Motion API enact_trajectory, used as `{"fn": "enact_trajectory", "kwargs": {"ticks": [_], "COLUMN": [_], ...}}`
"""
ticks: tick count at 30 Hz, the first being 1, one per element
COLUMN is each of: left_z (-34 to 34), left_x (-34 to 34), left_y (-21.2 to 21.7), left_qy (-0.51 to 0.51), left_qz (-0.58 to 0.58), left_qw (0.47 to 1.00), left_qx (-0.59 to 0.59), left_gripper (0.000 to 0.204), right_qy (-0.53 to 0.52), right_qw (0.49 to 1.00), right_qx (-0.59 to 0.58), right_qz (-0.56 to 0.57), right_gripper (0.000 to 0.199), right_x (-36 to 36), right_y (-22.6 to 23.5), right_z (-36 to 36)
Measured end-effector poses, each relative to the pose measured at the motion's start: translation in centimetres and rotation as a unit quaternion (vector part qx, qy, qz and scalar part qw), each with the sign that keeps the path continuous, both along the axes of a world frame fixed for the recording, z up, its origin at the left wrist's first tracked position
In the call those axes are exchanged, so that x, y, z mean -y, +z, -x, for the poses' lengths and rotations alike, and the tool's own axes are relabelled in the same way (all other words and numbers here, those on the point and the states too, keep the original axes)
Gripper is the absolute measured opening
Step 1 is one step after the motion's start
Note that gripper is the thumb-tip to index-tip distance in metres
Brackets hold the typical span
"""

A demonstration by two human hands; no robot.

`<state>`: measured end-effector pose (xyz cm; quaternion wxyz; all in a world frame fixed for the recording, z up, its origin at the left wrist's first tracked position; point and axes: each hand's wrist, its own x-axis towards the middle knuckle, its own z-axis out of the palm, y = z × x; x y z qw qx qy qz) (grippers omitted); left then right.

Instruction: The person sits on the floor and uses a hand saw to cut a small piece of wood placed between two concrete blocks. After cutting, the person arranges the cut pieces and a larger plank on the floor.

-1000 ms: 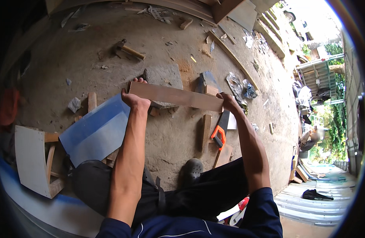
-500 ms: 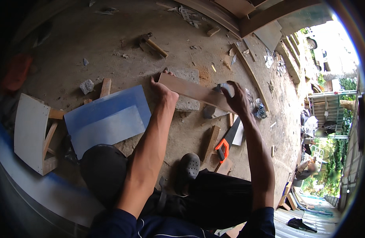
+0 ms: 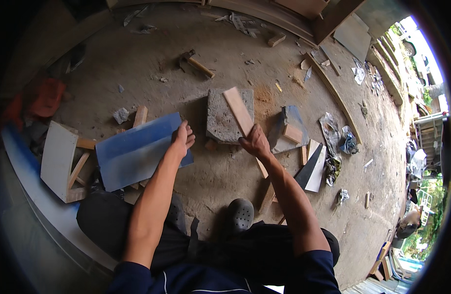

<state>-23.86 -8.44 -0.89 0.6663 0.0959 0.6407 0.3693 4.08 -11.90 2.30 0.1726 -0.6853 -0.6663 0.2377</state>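
Head view: at mid-frame the right hand (image 3: 255,142) is closed around the near end of a plank (image 3: 238,111), which runs up and left from the grip and lies slanted across a grey block (image 3: 220,125) on the floor (image 3: 152,63). Left hand (image 3: 182,138) sits just left of the block, fingers loosely curled and holding nothing, over the right edge of a blue sheet (image 3: 135,152) (touching or hovering, I cannot tell). Left of the sheet stands a small white frame (image 3: 61,154) of wooden slats. Right of the block lies a second, dark block (image 3: 287,128) with a small wood offcut on it, and lower right of that a white and black board (image 3: 313,166). A hammer (image 3: 198,63) lies in the upper middle. A dark clog (image 3: 241,214) shows at lower centre.
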Motion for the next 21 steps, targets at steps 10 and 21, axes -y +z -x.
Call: {"fn": "enact_trajectory", "kwargs": {"ticks": [10, 21], "left_z": [-9.6, -7.8], "left_x": [1.7, -10.9], "left_y": [-2.3, -1.1], "left_qy": [-0.094, -0.166], "left_qz": [-0.057, -0.209], "left_qw": [0.992, 0.96], "left_qx": [0.055, 0.084], "left_gripper": [0.094, 0.083], "right_qy": [-0.326, -0.14], "right_qw": [0.914, 0.879], "right_qx": [-0.162, -0.448], "right_qz": [0.18, 0.08], "right_gripper": [0.089, 0.044], "right_x": [-0.3, -10.4], "right_y": [-6.2, -1.2], "right_z": [1.5, -3.4]}}
